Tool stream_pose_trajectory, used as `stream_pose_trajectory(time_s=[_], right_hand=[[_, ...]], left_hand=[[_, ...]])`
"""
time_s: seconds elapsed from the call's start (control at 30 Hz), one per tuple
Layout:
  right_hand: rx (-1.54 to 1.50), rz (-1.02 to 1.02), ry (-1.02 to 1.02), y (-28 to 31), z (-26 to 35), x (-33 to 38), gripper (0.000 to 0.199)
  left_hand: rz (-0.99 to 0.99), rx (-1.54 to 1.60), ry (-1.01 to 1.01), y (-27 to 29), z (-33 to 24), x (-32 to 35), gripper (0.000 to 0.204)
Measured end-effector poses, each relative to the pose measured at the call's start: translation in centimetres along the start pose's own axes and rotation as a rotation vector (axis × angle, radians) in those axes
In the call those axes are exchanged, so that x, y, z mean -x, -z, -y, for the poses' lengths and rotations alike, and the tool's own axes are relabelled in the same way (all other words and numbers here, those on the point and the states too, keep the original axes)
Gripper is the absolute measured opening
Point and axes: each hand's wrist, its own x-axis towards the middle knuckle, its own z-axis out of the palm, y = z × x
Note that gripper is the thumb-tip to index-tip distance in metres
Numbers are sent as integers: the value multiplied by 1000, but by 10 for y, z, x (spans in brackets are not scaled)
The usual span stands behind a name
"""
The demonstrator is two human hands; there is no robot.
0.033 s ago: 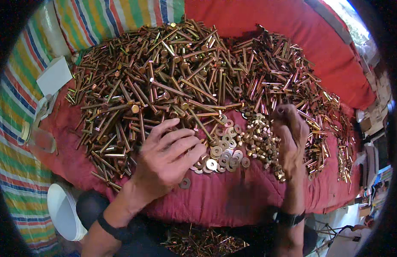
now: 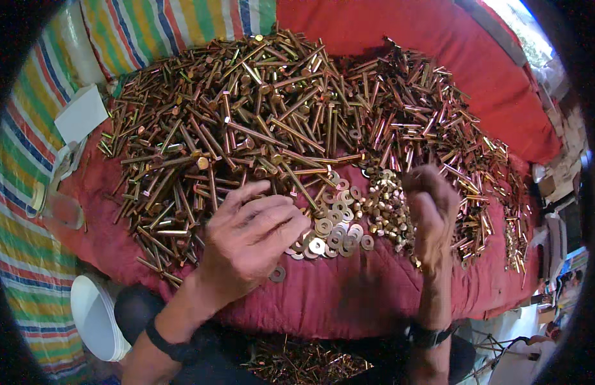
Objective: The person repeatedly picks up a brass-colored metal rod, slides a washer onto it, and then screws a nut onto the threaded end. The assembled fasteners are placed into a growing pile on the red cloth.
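Flat brass-coloured washers (image 2: 332, 228), perhaps loosely heaped.

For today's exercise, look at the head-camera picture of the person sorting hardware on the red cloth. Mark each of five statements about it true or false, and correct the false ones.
1. The bolts lie heaped on a red cloth. True.
2. The left hand rests palm down beside a cluster of flat washers. True.
3. The right hand lies flat on the floor. False: it is raised above the cloth, fingers curled, next to the small nuts.
4. A white bucket stands at the lower left, off the cloth. True.
5. The striped fabric is plain blue. False: it has stripes of many colours.
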Motion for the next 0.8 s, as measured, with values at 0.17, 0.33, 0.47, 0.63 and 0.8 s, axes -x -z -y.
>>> stream_pose_trajectory(time_s=[0.17,0.33,0.47,0.63,0.8], right_hand=[[-47,143,-110,-36,16,64,24],[178,142,-6,-46,11,74,28],[210,144,101,-47,14,68,30],[-130,145,-199,-47,21,69,23],[-192,211,-506,-40,33,71,16]], left_hand=[[-91,659,439,5,-19,5,20],[-11,764,584,4,-28,15,21],[48,589,540,18,-31,19,21],[249,307,718,47,-35,17,7],[304,527,972,50,-41,13,9]])
